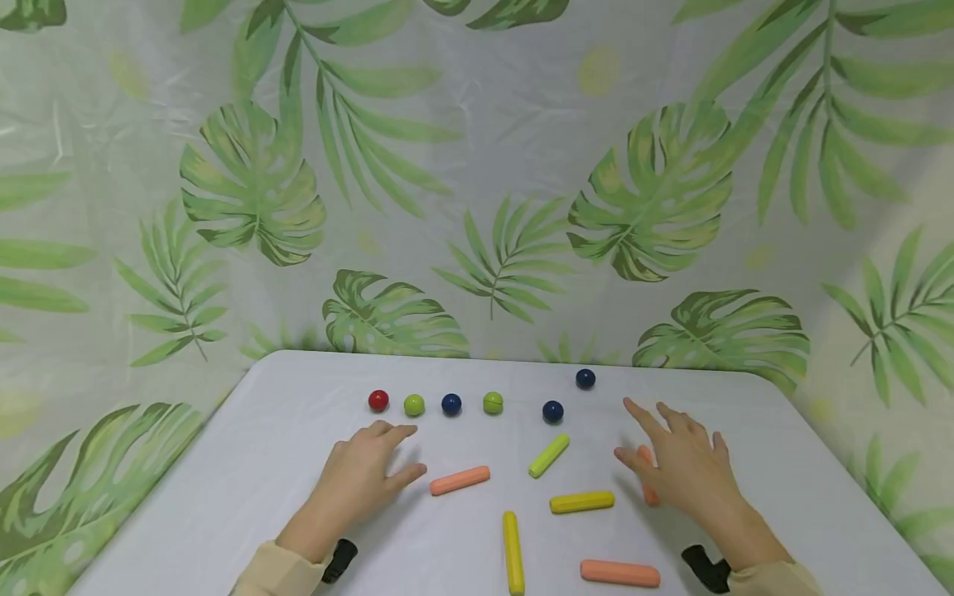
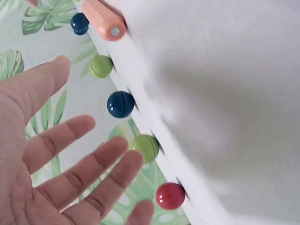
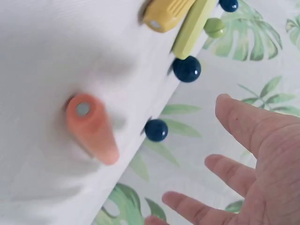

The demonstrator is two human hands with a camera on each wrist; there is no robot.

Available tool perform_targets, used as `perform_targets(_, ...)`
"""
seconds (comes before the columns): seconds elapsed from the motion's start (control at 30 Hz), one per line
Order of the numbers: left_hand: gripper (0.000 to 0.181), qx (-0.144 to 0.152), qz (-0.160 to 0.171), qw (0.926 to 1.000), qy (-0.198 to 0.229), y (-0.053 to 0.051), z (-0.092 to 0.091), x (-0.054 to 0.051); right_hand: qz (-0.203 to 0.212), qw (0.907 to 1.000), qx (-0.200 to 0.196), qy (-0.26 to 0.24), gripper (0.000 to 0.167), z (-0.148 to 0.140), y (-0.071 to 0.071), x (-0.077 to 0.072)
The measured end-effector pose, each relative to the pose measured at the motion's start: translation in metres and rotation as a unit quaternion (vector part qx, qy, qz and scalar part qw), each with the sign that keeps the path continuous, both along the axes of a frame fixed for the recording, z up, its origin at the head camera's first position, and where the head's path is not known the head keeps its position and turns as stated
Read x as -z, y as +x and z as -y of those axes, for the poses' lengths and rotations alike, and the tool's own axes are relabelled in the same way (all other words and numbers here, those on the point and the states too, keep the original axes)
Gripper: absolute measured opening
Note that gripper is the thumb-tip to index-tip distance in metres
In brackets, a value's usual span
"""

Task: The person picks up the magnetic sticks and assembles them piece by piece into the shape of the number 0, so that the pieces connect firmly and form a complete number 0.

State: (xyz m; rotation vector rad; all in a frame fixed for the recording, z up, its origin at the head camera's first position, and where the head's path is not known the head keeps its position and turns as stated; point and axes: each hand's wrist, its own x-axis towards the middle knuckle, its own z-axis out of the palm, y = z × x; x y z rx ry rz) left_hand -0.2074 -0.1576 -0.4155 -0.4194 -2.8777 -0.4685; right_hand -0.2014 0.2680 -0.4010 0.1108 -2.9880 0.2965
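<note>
The left hand [image 1: 362, 468] and right hand [image 1: 680, 463] hover spread and empty; an orange stick [image 1: 460, 480] lies at the left's three o'clock, probably light, stiff, slick, best pinched mid-length

Six plastic-looking faceted rods [image 1: 513, 553], comprising three salmon-orange rods [image 1: 459, 480], two yellow rods [image 1: 582, 502] and one lime-yellow rod [image 1: 549, 455], plus, to their twelve o'clock, six glossy balls [image 1: 585, 379], comprising one red ball [image 1: 378, 401], two lime-green balls [image 1: 413, 405] and three dark-blue balls [image 1: 450, 404].
</note>
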Motion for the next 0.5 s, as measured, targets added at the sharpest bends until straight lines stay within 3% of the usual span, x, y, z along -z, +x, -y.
perform_targets(0.1,0.046,0.023,0.030,0.9989,0.026,-0.003,-0.004,0.000,-0.007,0.9997,-0.024,-0.008,0.071,0.009,-0.008,-0.003)
perform_targets(0.23,0.039,0.057,0.076,0.9931,0.068,-0.008,-0.008,0.001,0.020,0.9966,-0.056,-0.058,0.064,0.022,-0.023,-0.007)
perform_targets(0.33,0.035,0.079,0.093,0.9889,0.085,-0.012,-0.010,0.002,0.050,0.9923,-0.065,-0.092,0.060,0.031,-0.037,-0.007)
perform_targets(0.5,0.030,0.102,0.116,0.9820,0.109,-0.016,-0.010,0.007,0.059,0.9896,-0.078,-0.105,0.054,0.043,-0.059,0.000)
